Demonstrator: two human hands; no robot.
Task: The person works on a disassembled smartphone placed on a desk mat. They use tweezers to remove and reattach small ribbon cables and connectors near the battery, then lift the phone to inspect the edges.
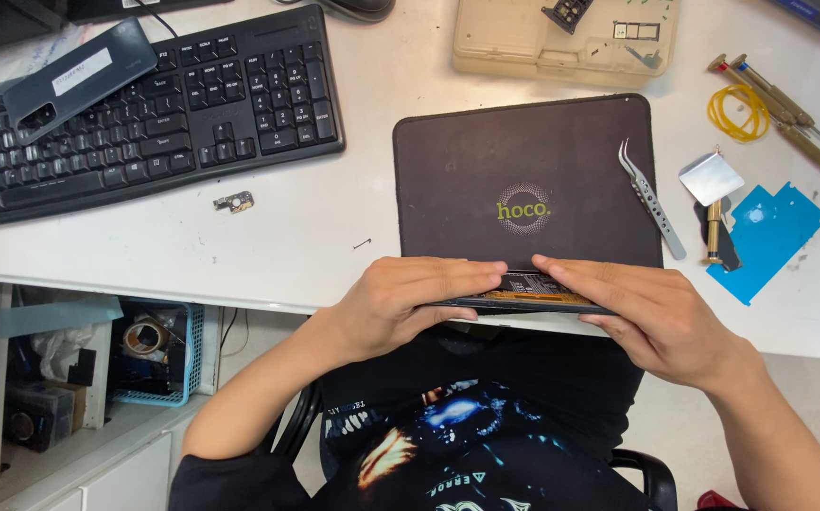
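Hands first: my left hand [410, 298] and my right hand [642, 308] meet over the near edge of the white desk [183, 246], just above my lap. Between them I hold a slim opened phone with its dark circuit boards and orange-brown parts showing [533, 289]. It lies flat at the near rim of the dark rectangular work mat with a yellow-green round emblem [523, 180]. My left fingers lie straight along the phone's top with the thumb underneath, clamping its left end. My right fingers lie flat over its right end, with the lower fingers curled below. The two sets of fingertips nearly touch above the exposed boards.

Past my hands, a pair of silver curved-tip tweezers [649, 197] lies on the right edge of the mat. To its right, on the bare desk, a brass-handled tool [714, 232] lies beside a small shiny metal square [710, 179], and beyond that sits a bright blue cut-out sheet [767, 237]. To the left of the mat a tiny metal bracket [234, 202] lies near a black computer keyboard [192, 104]. A dark phone back cover [74, 78] rests across the keyboard's left keys.

Farther back on the right lie a loop of yellow rubber band [737, 111] and two slim screwdrivers with brown handles [784, 109]. At the far edge stands a pale beige plastic parts tray [561, 38] holding small pieces.
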